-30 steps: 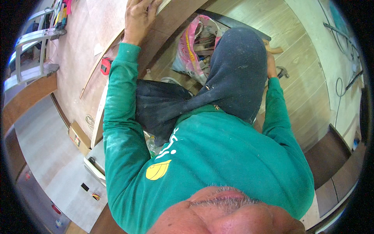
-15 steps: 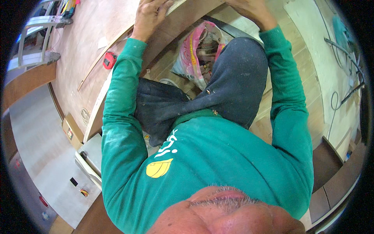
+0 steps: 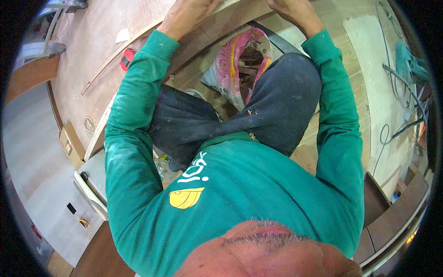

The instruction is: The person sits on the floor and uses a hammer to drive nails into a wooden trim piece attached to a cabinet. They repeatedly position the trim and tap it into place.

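My left hand point(image 3: 191, 17) is at the upper edge of the head view, over the long brown wooden board point(image 3: 219, 28). Its fingers run out of the picture, so their grip is hidden. To the right, my right hand point(image 3: 299, 15) reaches past the board's far end, and its fingertips are also cut off. Whether either hand holds something cannot be made out. A red tape measure point(image 3: 127, 60) lies left of my left forearm. Between my bent legs and the board stands a pink and white sack point(image 3: 224, 69) with brown scraps inside.
A thin wooden strip point(image 3: 104, 69) lies on the pale panel at left. Ladder feet point(image 3: 55, 48) stand at upper left. A cardboard box point(image 3: 71, 145) is farther down. Cables and a teal tool point(image 3: 410, 64) lie at right. Brown panels point(image 3: 392, 212) stand at lower right.
My left hand has slid to the right along the board, closer to my right hand. My right hand has shifted slightly left, and the whole view has turned a little.
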Tool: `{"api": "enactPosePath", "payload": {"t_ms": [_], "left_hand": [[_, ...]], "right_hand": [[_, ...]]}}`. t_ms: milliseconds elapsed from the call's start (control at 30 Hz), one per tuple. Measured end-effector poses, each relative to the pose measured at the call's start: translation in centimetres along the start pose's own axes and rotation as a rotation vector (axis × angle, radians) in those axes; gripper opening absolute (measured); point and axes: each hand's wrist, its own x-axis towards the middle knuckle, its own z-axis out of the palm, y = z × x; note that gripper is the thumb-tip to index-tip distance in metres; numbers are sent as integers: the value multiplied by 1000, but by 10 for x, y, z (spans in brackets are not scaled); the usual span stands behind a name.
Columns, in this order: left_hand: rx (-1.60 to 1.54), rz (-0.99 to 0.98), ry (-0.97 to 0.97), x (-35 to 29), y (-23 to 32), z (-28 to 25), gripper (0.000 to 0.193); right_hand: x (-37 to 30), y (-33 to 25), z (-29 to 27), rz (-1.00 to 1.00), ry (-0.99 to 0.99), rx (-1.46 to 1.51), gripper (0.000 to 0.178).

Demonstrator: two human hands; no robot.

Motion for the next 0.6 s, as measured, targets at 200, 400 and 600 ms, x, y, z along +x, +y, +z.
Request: {"api": "enactPosePath", "payload": {"t_ms": [200,400,600], "left_hand": [[176,192,-115,3,-10,9,10],[121,122,-28,2,-5,8,9],[117,122,5,0,-5,10,7]], "right_hand": [[1,9,11,-74,4,-70,18],[1,3,11,-67,-17,-95,21],[0,-2,8,-60,-31,-132,18]]}}
